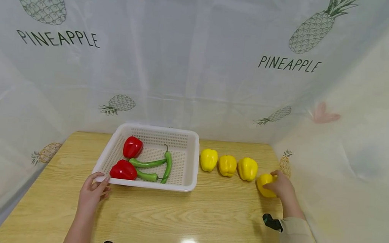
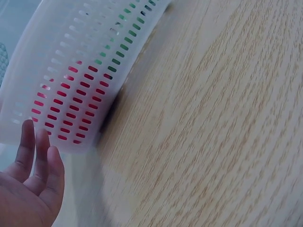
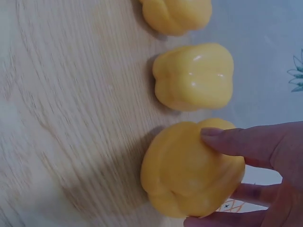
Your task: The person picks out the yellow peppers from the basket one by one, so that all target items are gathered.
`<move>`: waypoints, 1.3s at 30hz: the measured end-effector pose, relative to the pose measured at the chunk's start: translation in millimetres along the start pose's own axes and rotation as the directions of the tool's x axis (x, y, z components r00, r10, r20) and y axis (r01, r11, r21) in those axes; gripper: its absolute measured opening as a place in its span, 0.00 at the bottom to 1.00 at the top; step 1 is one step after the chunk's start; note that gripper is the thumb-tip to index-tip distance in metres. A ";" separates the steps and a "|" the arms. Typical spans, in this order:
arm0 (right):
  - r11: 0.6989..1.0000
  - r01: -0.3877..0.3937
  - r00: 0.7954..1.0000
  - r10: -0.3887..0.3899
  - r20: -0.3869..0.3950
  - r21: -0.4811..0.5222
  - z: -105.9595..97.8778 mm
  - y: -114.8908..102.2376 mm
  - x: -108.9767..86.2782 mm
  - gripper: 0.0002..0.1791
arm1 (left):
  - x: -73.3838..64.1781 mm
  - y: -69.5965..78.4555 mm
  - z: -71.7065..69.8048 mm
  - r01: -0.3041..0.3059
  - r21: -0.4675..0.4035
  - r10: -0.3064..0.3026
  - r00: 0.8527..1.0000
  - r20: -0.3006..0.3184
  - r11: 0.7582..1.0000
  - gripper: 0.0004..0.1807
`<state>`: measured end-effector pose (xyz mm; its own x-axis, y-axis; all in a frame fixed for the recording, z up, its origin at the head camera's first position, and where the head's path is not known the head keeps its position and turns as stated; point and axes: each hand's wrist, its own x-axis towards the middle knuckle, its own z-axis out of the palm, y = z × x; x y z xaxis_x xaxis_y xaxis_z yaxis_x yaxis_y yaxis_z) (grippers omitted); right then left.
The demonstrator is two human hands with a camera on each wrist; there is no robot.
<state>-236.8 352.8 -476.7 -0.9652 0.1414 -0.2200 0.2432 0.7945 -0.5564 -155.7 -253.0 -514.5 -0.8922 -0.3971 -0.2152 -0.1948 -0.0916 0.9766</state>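
Note:
A white plastic basket [image 1: 191, 167] holds two red bell peppers, one farther back [image 1: 133, 147] and one at the front left [image 1: 123, 170], along with three long green chili peppers [image 1: 148, 163]. My left hand [image 1: 93, 191] holds the basket's front left corner at the rim; its other fingers [image 2: 35, 161] stand outside the perforated wall. At the right, my right hand [image 1: 282, 185] grips a yellow bell pepper [image 3: 184, 175] between thumb and fingers, close over the table. Three more yellow bell peppers stand in a row left of it: near [image 1: 247, 169], middle [image 1: 227, 165] and beside the basket [image 1: 208, 160].
The wooden table [image 1: 173, 215] carries everything. A pale sheet with pineapple prints [image 1: 172, 58] hangs behind the table and along both sides, close by the right hand. Dark wrist camera mounts [image 1: 272, 222] sit at both wrists.

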 end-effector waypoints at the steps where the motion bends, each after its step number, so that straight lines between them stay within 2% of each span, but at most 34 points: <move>1: 1.000 -0.001 1.000 0.001 0.013 -0.004 -1.2 -1.5 1.1 0.37 | 0.1 0.0 -0.7 0.003 0.002 -0.003 1.000 -0.004 1.000 0.22; 6: 1.000 -0.022 0.998 0.022 0.058 0.000 -5.4 -6.1 8.2 0.37 | 0.3 -0.2 -3.1 0.010 -0.008 -0.010 1.000 -0.017 1.000 0.21; 12: 0.998 -0.065 0.997 0.063 0.049 0.024 -6.6 -1.4 19.6 0.38 | 1.6 -1.0 -2.2 0.004 -0.026 -0.004 1.000 -0.004 1.000 0.21; 22: 0.998 -0.052 0.999 0.052 0.015 0.025 -10.3 3.0 31.7 0.38 | -0.2 -2.9 -0.3 0.017 -0.022 -0.017 1.000 0.004 1.000 0.21; 31: 0.998 -0.059 0.998 0.058 0.038 0.013 -10.3 5.2 37.0 0.38 | -1.6 -6.9 -3.8 0.032 0.003 -0.032 0.999 0.002 0.999 0.22; 39: 0.999 -0.039 0.999 0.038 0.031 0.021 -13.9 3.7 43.6 0.39 | 3.3 -1.1 0.6 0.017 -0.005 -0.017 1.000 0.004 1.000 0.21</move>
<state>-279.3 370.1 -477.2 -0.9517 0.1529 -0.2661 0.2823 0.7760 -0.5640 -158.6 -253.7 -516.3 -0.8904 -0.3921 -0.2313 -0.2075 -0.1026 0.9728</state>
